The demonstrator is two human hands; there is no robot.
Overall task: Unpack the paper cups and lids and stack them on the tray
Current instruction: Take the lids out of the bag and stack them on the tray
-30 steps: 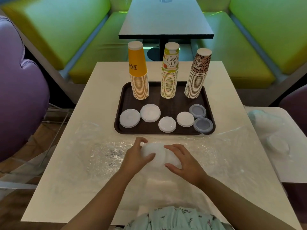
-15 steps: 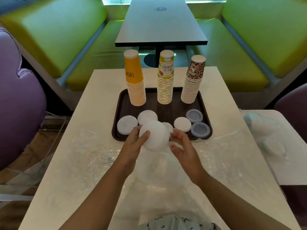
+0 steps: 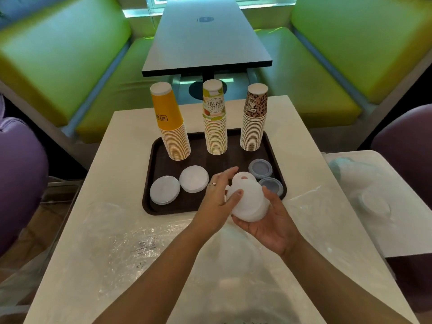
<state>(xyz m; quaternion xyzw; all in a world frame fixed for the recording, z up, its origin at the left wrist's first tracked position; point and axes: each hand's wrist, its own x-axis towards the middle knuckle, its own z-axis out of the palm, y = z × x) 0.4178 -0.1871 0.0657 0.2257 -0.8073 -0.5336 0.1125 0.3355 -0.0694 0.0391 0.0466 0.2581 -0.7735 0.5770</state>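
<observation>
A stack of white lids (image 3: 249, 199) is held in the air over the front edge of the brown tray (image 3: 159, 208). My right hand (image 3: 268, 224) cups it from below, and my left hand (image 3: 217, 197) grips its left side with thumb and fingers. On the tray stand three upside-down cup stacks: yellow (image 3: 171, 127), a "Hello Summer" print (image 3: 214, 120) and leopard print (image 3: 254, 120). Two white lid piles (image 3: 164, 189) (image 3: 194, 178) lie front left, two grey lid piles (image 3: 260, 168) (image 3: 272, 184) front right. The held stack hides the tray's front middle.
Clear plastic wrap (image 3: 131, 244) lies spread over the near half of the white table (image 3: 112, 146). More wrap and lids (image 3: 371, 202) sit on a side table at the right. Purple chairs flank me; green benches and a dark table (image 3: 205, 38) lie beyond.
Both hands lifted the white lid stack off the wrap and carried it forward and right to the tray's front edge. My right hand turned palm-up under it.
</observation>
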